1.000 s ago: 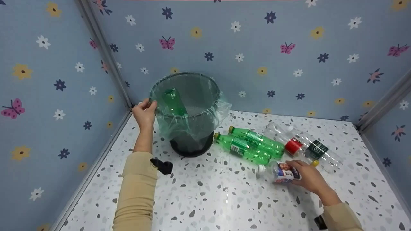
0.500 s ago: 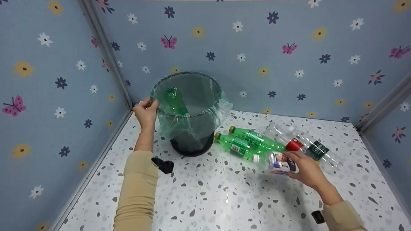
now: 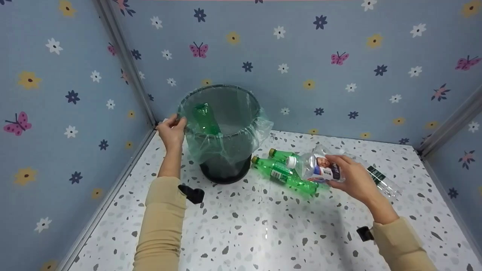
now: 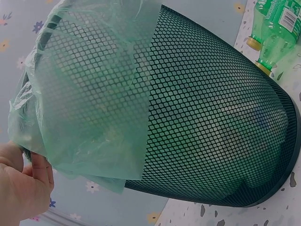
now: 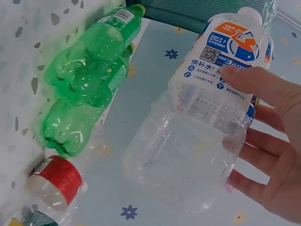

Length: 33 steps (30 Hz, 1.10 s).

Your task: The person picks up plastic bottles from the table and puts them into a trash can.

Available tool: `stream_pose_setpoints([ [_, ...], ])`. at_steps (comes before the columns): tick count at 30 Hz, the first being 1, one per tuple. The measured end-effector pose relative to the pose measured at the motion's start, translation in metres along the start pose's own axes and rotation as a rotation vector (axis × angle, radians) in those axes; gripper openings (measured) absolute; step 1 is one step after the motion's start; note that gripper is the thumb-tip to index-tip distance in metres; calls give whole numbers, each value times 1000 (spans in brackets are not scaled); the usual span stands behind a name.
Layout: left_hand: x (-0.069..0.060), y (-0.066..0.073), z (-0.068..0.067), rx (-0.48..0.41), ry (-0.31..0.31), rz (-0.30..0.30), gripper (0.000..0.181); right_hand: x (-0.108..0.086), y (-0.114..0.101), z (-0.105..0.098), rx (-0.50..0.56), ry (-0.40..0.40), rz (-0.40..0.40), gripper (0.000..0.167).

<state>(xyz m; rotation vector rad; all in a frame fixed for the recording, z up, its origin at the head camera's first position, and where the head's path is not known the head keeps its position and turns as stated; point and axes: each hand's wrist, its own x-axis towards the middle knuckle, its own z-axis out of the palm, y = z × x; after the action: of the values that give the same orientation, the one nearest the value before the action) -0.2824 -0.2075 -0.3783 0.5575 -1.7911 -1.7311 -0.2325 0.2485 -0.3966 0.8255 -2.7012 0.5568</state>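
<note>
At the left rim of the black mesh bin [image 3: 222, 177], lined with a thin green bag [image 4: 94, 117], the left hand [image 3: 172, 133] pinches the rim and bag edge. A green bottle [image 3: 206, 119] leans inside the bin. The right hand [image 3: 356, 178] grips a clear, labelled bottle [image 5: 188, 146] with a white cap, raised above the other bottles, its cap end toward the bin. In the right wrist view the thumb lies across the label and the fingers curl behind.
Two green bottles [image 3: 282, 175] lie on the speckled surface [image 3: 241, 233] right of the bin. Beyond them lie clear bottles, one with a dark green label [image 3: 375, 174], another with a red label [image 5: 60, 176]. Flower-patterned walls [image 3: 293, 45] stand behind and at both sides.
The right hand has lifted the clear bottle up and to the left, over the green bottles. The left hand stays at the bin rim.
</note>
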Motion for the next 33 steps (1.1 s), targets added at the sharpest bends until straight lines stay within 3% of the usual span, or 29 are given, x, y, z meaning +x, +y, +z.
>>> stream_pose_setpoints([
  [13,-3,2,-1,-8,-6,17,36,60,-36,-33,45,-17,47,70],
  [16,2,-4,1,-1,2,3,36,72,-45,-38,38,-11,50,70],
  [19,-1,-2,-1,-85,-39,-23,35,84,-53,-43,20,-5,40,71],
  [20,18,-26,2,-150,-48,-9,35,89,-56,-45,10,-4,35,71],
  [23,53,-70,7,-247,-68,-3,38,103,-63,-49,-20,-11,25,71],
  [26,91,-113,16,-186,-29,10,40,117,-70,-53,-53,-19,15,71],
  [27,72,-90,12,-152,-34,-18,40,122,-73,-54,-63,-22,11,72],
  [28,71,-87,12,-141,-31,-26,40,127,-75,-55,-72,-20,6,73],
  [31,83,-104,14,-157,-20,-8,36,140,-83,-57,-90,-23,-8,73],
  [33,97,-121,18,-163,-22,-34,37,147,-89,-56,-100,-25,-17,73],
])
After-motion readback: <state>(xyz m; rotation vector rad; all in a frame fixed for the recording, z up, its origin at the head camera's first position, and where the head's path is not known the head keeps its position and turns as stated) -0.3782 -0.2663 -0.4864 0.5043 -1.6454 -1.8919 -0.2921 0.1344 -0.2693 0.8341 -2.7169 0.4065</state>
